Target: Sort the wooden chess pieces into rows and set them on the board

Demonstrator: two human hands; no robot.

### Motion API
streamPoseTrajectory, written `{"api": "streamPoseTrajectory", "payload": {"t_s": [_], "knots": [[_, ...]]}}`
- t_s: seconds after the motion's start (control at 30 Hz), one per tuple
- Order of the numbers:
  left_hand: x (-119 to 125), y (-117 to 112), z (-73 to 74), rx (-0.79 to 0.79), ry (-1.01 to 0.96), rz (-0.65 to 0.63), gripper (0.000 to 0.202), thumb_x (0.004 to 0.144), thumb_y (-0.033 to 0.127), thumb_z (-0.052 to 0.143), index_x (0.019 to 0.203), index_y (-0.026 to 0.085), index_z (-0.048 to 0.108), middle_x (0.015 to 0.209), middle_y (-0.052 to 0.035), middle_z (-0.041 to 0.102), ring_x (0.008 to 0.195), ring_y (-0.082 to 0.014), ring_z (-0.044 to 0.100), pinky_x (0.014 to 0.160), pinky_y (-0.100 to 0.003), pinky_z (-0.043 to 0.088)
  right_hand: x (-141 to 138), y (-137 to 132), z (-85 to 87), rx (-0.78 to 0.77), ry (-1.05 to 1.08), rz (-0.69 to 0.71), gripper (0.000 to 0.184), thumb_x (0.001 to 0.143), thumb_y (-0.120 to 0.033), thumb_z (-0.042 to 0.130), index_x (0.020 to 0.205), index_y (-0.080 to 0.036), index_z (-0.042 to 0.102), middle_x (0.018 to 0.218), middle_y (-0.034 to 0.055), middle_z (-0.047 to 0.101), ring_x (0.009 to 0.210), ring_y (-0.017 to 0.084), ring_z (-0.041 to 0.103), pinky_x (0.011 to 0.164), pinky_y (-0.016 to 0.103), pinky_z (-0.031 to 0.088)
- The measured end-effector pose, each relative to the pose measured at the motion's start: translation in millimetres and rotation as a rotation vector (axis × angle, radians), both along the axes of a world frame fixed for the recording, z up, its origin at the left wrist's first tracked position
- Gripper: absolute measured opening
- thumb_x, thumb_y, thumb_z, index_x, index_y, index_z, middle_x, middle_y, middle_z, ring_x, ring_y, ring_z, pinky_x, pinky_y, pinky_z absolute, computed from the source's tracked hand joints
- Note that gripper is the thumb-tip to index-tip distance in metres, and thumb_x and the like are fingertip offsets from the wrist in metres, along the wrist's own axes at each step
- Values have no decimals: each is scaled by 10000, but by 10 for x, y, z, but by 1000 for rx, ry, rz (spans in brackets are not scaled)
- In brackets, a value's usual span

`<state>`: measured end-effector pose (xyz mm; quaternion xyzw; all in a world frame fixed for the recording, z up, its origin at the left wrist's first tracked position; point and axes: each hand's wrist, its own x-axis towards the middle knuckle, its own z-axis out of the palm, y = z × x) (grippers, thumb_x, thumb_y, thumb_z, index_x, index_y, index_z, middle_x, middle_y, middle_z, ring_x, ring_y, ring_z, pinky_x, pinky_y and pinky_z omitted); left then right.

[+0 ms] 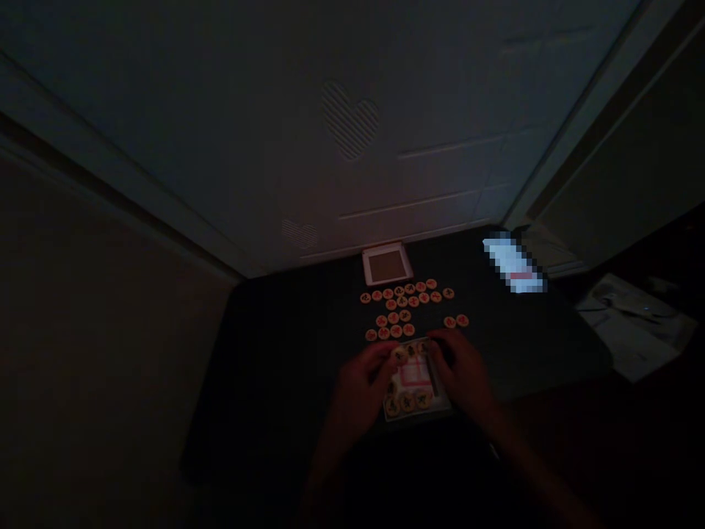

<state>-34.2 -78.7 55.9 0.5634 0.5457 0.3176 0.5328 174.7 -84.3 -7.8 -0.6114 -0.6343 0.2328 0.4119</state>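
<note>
A shallow white box (443, 404) sits at the table's near edge, with several round xiangqi pieces (407, 402) along its sides. Inside it lies a paper or panel with pink lines (416, 373). At the box's far left corner, my left hand (360, 382) has thumb and fingers closed about a xiangqi piece (399, 355) with a dark character. My right hand (461, 365) curls over the far right corner, fingertips against another xiangqi piece (423, 347). Between these two shows one more piece (411, 351). Dim light blurs the exact finger contact.
Beyond the box, loose xiangqi pieces (402, 301) lie in uneven rows on the dark table (275, 353). A pair of pieces (456, 321) lies to the right. Behind are a white framed lid or tray (387, 263) and a pixelated bright object (515, 263). A white door (440, 103) stands behind.
</note>
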Motion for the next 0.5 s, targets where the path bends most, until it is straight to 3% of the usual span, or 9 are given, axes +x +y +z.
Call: {"api": "streamPoseTrajectory", "payload": {"t_s": [0.3, 0.5], "knots": [[203, -64, -40, 159, 228, -93, 133, 867, 361, 697, 950, 285, 767, 955, -1, 796, 807, -199, 747, 786, -353, 620, 359, -160, 105, -45, 7, 103, 217, 978, -324, 532, 1092, -253, 702, 1058, 65, 737, 972, 227, 700, 864, 370, 564], [295, -96, -97, 144, 222, -128, 151, 905, 363, 667, 1005, 296, 757, 990, 10, 797, 863, -200, 756, 809, -341, 617, 370, -209, 118, -48, 40, 177, 208, 970, -348, 566, 1084, -260, 715, 987, 48, 738, 869, 201, 703, 777, 325, 576]]}}
